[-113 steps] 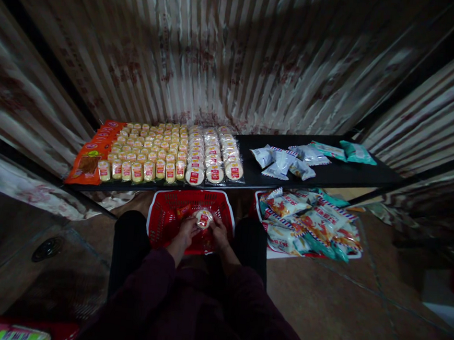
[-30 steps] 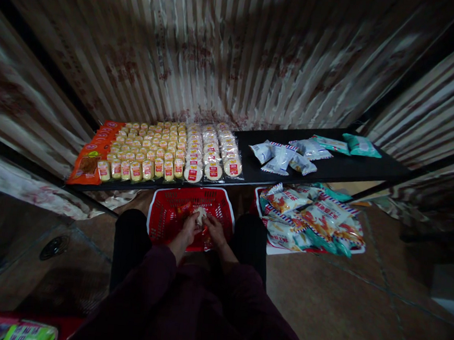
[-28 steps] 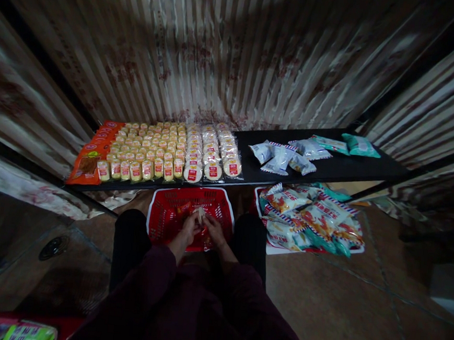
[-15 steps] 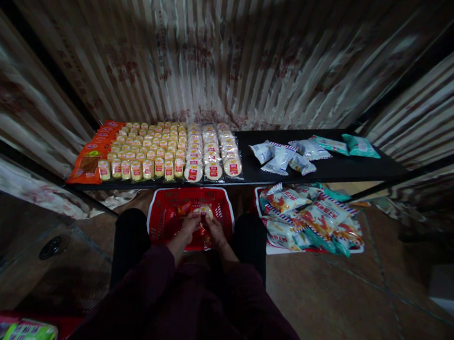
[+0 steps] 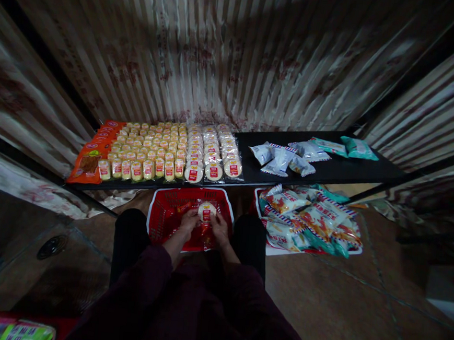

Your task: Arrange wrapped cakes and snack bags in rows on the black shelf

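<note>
Both my hands are over a red plastic basket (image 5: 160, 214) that stands on the floor between my knees. My left hand (image 5: 189, 222) and my right hand (image 5: 219, 226) together hold one round pale cake in clear wrap with a red label (image 5: 207, 211), face up, fingers closed on its edges. Under it, more red-labelled packs lie in the basket. Just beyond, a low black shelf (image 5: 340, 171) carries rows of the same round cakes (image 5: 212, 156) and smaller yellow cakes (image 5: 149, 153).
Orange packets (image 5: 92, 154) line the shelf's left end; white and teal snack bags (image 5: 286, 159) lie on its right part. A tray heaped with colourful snack bags (image 5: 309, 218) sits on the floor at right. Striped curtain hangs behind. A floor drain (image 5: 51, 245) is at left.
The round cake was turned over between my hands, edge-on about a second ago and now face up with its label showing, lifted slightly toward the basket's far side.
</note>
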A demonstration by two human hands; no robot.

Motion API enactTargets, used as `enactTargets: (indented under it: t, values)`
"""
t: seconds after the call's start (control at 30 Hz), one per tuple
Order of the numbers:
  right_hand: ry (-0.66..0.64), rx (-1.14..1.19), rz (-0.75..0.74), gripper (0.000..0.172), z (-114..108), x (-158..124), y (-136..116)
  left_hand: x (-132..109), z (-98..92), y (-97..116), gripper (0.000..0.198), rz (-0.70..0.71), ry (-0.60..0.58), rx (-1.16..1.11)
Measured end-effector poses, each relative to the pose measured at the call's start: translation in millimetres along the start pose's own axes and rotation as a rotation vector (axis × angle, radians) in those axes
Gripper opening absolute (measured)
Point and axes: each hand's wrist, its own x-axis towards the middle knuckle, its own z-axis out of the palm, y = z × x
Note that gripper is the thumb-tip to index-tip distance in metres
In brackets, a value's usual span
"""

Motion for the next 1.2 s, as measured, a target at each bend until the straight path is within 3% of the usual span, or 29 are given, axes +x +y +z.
enactTargets:
  t: [0.23,0.47,0.6,0.7,0.93,1.2]
  values:
    - [0.144,-0.195,-0.19,0.056,-5,-2,-16,-1,12.8,3,0.016,0.143,0.003,0.071]
    - [0.162,-0.268,-0.273,0.051,-7,-3,-42,-7,27.1,17,0.015,0.293,-0.019,0.162]
    - [0.206,-0.337,-0.383,0.052,-5,-1,-60,-13,36.8,34,0.014,0.496,-0.006,0.289]
    - [0.247,-0.394,-0.472,0.054,-1,6,-76,-15,43.9,50,0.015,0.65,0.02,0.371]
    - [0.261,-0.479,-0.651,0.056,14,35,-107,-12,55.1,82,0.036,0.848,0.096,0.513]
    - [0.225,-0.551,-0.707,0.049,21,58,-117,-6,59.4,87,0.047,0.958,0.123,0.659]
